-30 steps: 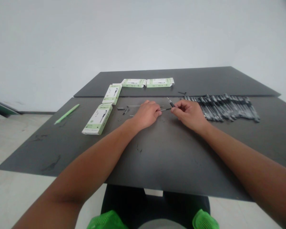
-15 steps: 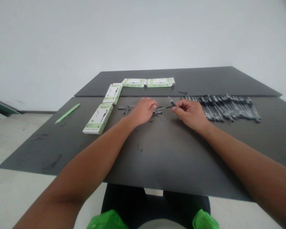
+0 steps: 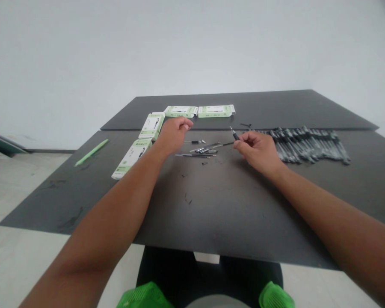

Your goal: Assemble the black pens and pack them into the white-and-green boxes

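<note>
My right hand (image 3: 258, 149) pinches a pen (image 3: 235, 134) with a black grip, its metal tip pointing up and to the left. Above the table, near the green-and-white pen boxes, is my left hand (image 3: 172, 136). Its fingers are curled together; whatever may be between them is hidden. Between the two hands lie loose pen parts (image 3: 208, 149), thin refills and clear pieces among them. To the right of my right hand, many clear pens with black grips (image 3: 308, 145) lie side by side in a wide row.
Several green-and-white boxes form a bent line: one box (image 3: 131, 158) nearest, one box (image 3: 216, 111) farthest right. A light green pen-like stick (image 3: 92, 152) lies at the left. Small black scraps (image 3: 188, 199) dot the dark table (image 3: 231, 214). A seam crosses the tabletop.
My left hand has moved up and left, away from the loose parts, uncovering more of them. My right hand stays almost still, with the pen tilted slightly differently.
</note>
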`<state>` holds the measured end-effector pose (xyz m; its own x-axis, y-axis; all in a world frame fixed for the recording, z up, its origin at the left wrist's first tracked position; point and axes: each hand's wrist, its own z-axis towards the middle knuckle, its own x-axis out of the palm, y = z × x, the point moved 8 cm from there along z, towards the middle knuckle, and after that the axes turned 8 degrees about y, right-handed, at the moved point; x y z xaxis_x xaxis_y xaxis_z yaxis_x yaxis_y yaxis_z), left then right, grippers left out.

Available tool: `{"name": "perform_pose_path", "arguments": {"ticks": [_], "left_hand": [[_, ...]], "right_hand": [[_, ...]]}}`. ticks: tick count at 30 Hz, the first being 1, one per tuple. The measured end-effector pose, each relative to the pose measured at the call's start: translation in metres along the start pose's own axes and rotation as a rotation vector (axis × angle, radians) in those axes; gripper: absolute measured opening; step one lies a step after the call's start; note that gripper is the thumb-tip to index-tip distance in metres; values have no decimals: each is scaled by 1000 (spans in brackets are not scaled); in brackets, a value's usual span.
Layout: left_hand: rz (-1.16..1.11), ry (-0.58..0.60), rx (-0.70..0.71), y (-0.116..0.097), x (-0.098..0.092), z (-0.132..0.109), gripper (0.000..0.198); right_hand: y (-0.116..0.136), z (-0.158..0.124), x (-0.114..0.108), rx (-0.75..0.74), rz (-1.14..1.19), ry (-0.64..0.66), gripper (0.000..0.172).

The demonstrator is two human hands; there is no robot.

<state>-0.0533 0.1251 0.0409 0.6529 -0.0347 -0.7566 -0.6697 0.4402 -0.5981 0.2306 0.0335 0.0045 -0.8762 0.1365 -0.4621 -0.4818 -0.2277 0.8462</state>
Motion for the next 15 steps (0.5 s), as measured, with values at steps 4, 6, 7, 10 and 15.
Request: {"name": "perform_pose_path", "arguments": {"ticks": [4,6,7,10,15], "left_hand": [[14,5,-22,10,1,1,27],[73,34,29,11,9,1,30],[123,57,80,9,15,1,32],[274,170,237,2,42,0,40],[374,275,296,-9,74,-2,45]], "right_hand": [[-2,0,-2,-3,-3,-15,24],[-2,1,-3,-5,-3,-21,25],[-2,1,-4,-3,-2,-24,25],[0,0,-6,10,-2,-40,24],[3,0,-11,21,5,-72,25]]}}
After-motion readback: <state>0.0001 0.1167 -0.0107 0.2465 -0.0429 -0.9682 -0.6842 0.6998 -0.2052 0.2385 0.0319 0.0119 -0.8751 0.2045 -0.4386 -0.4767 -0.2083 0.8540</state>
